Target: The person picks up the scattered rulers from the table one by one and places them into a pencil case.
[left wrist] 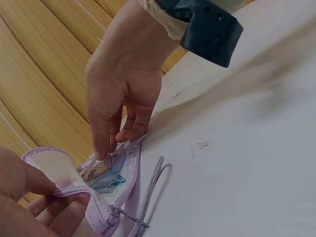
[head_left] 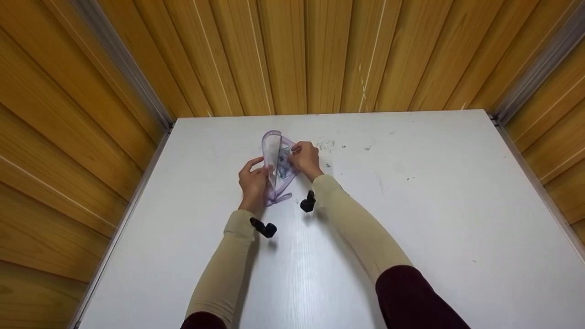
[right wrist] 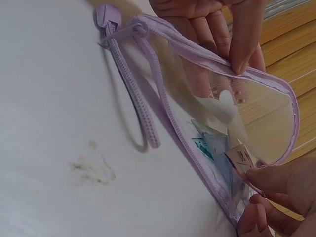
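A see-through mesh zip pouch (head_left: 273, 142) with lilac edging lies on the white table, its mouth spread apart. My left hand (head_left: 253, 183) pinches the pouch's zip edge (right wrist: 217, 59) between thumb and fingers and lifts that side. From the other side my right hand (head_left: 305, 159) reaches in at the mouth. Its thumb and fingers pinch a small flat pinkish printed piece (right wrist: 241, 160), whose exact kind I cannot tell. Beside that piece, inside the pouch, are flat clear bluish pieces (right wrist: 217, 148) and a teal printed one (right wrist: 201, 146).
The pouch's lilac wrist loop (right wrist: 131, 89) lies on the white table (head_left: 434, 205) on the near side. Dark smudges (head_left: 327, 146) mark the tabletop right of the pouch. Wood-patterned panels (head_left: 320, 55) stand behind the table and along both sides.
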### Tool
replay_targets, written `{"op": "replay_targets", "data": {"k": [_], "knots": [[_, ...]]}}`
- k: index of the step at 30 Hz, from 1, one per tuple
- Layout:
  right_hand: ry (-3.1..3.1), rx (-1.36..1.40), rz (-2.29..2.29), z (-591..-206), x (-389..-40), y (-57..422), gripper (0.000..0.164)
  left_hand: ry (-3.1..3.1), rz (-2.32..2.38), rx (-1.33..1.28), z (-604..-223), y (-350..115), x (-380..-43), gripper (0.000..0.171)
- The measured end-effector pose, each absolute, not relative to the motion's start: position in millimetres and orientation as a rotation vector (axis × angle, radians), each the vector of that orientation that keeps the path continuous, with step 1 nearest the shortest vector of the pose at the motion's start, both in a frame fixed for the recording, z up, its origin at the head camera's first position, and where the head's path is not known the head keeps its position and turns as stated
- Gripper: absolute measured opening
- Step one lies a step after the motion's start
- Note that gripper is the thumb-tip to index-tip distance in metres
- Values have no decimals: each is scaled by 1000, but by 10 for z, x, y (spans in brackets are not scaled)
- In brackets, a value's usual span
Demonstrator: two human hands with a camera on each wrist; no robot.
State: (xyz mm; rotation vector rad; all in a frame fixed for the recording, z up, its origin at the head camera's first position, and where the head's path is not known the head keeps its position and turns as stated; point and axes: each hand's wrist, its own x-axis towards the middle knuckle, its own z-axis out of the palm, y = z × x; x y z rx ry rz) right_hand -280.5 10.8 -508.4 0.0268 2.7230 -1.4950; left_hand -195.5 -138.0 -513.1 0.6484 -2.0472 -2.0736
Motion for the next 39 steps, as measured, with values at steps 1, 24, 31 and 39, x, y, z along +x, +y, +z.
{"op": "replay_targets", "data": {"k": [1,24,31,39], "knots": [[2719,21,-1498,-5087,-2803,112,22,-2046,-2073,652,-5133,-1380,-1954,37],[2684,-87,-1502,-5088,-2761,197,32,-2005,-2113,642,-5146,-1379,-1969,37],[2648,-90,-1556,-5031,-2753,231,37,-2011,-2134,636,-5128,-1384,-1957,33],[2740,-123,-1485,-4996,-2762,287,48,-2040,-2076,636,-5112,-1379,-1941,34]]}}
